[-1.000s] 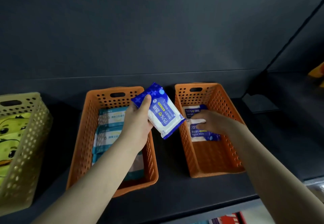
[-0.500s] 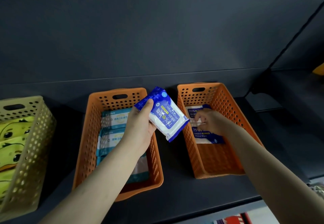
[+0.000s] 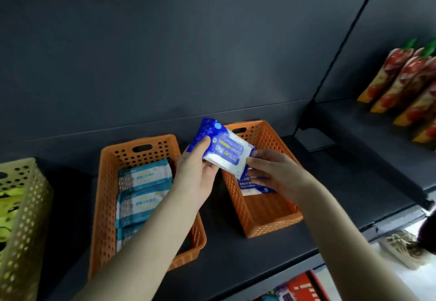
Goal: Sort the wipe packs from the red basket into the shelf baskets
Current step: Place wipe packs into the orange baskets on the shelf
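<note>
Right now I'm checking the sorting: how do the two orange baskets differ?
The left orange basket holds several teal-and-white wipe packs in a row; the right orange basket shows one blue-and-white pack, its near half bare. Both are perforated, with handle slots.

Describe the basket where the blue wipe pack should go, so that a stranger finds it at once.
On the dark shelf stand three perforated baskets in a row. Pass the yellow basket at the far left; two orange ones follow. It is the right orange basket: it holds one blue pack, whereas the left orange basket holds teal-striped packs.
</note>
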`<state>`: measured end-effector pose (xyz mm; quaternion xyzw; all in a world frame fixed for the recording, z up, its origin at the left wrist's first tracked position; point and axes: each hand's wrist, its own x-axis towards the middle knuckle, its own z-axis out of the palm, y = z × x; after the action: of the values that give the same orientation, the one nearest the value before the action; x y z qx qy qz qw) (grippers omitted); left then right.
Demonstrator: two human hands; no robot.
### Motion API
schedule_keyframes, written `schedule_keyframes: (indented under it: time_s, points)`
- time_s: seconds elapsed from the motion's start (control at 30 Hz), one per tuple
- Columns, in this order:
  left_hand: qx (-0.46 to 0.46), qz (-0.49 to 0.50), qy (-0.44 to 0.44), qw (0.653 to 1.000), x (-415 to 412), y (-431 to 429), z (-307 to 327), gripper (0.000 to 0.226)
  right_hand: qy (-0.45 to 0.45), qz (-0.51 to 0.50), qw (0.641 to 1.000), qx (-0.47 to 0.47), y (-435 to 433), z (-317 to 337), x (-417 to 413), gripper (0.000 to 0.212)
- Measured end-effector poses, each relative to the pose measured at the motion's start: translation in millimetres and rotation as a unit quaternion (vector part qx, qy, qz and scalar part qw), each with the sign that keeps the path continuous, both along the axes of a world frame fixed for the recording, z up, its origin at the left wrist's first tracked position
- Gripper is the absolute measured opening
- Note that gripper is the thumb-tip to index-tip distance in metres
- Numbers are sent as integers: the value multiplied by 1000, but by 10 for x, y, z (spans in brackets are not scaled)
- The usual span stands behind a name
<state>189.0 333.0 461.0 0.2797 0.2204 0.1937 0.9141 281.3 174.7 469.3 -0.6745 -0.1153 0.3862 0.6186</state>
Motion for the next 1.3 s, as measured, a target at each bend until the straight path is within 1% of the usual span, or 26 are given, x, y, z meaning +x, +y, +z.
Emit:
schedule_keyframes:
  time_s: [0.07, 0.13, 0.2, 0.27, 0.33, 0.4, 0.43, 0.5, 0.53, 0.57, 0.6, 0.63, 0.67, 0.7, 0.73, 0.77, 0.8, 0.83, 0.87, 0.93, 1.0, 1.03, 1.07, 1.17, 1.23, 1.3]
  points:
    - [26, -32, 2, 999, 6, -41, -48, 25, 57, -83, 993, 54, -53, -33, -53, 20]
    - [83, -64, 19, 994, -3, -58, -98, 25, 89, -145, 979, 114, -127, -28, -59, 20]
    - [144, -93, 29, 985, 2, -74, -138, 37, 123, -198, 960, 156, -196, -24, -41, 26]
    - [190, -119, 34, 974, 26, -100, -189, 53, 173, -213, 946, 174, -231, -33, -24, 39]
    - [262, -124, 48, 956, 44, -144, -247, 63, 182, -195, 951, 156, -222, -65, -19, 40]
    - [372, -104, 72, 919, 34, -171, -306, 61, 156, -189, 956, 158, -196, -95, -6, 33]
    - [425, -92, 80, 897, 23, -166, -337, 58, 129, -199, 957, 167, -187, -95, 12, 30]
    - [497, -71, 107, 858, 11, -130, -413, 59, 25, -230, 959, 162, -211, -41, 103, 25]
    - [509, -70, 129, 848, 19, -111, -443, 63, -41, -241, 960, 135, -243, -8, 183, 24]
    - [502, -83, 153, 847, 31, -97, -457, 70, -113, -232, 962, 90, -281, 29, 268, 22]
    - [482, -107, 171, 853, 44, -100, -467, 74, -191, -192, 962, 27, -312, 58, 354, 17]
    - [462, -137, 182, 857, 56, -117, -474, 74, -274, -116, 953, -57, -332, 70, 441, 10]
    - [451, -163, 189, 857, 62, -142, -477, 70, -344, -11, 926, -152, -327, 67, 514, 4]
    - [452, -180, 196, 851, 69, -162, -485, 63, -381, 101, 888, -238, -296, 40, 557, 2]
    - [454, -189, 201, 847, 77, -173, -498, 57, -387, 203, 847, -302, -238, -1, 566, 5]
    - [447, -191, 203, 850, 85, -172, -509, 55, -378, 281, 816, -335, -172, -65, 551, 15]
    - [431, -192, 203, 858, 89, -161, -516, 56, -367, 336, 793, -351, -106, -146, 516, 19]
    - [413, -192, 206, 866, 90, -145, -526, 58, -359, 372, 780, -352, -39, -237, 473, 15]
    - [403, -193, 210, 870, 92, -133, -530, 61, -352, 395, 773, -350, 11, -318, 436, 13]
    - [398, -197, 215, 870, 95, -126, -531, 64, -325, 403, 781, -350, 40, -452, 404, 21]
    - [401, -199, 216, 868, 98, -131, -533, 65, -322, 380, 791, -357, 11, -486, 443, 44]
    - [401, -199, 217, 867, 101, -129, -530, 65, -328, 370, 792, -359, -11, -496, 469, 52]
    - [400, -200, 218, 868, 103, -125, -529, 65, -331, 364, 793, -358, -33, -505, 477, 54]
    - [391, -202, 219, 871, 118, -117, -534, 66, -328, 385, 797, -331, -31, -561, 431, 49]
    - [390, -205, 222, 870, 123, -114, -532, 65, -345, 403, 784, -323, 24, -584, 372, 46]
    - [394, -208, 224, 867, 122, -111, -520, 65, -378, 392, 770, -332, 40, -584, 367, 47]
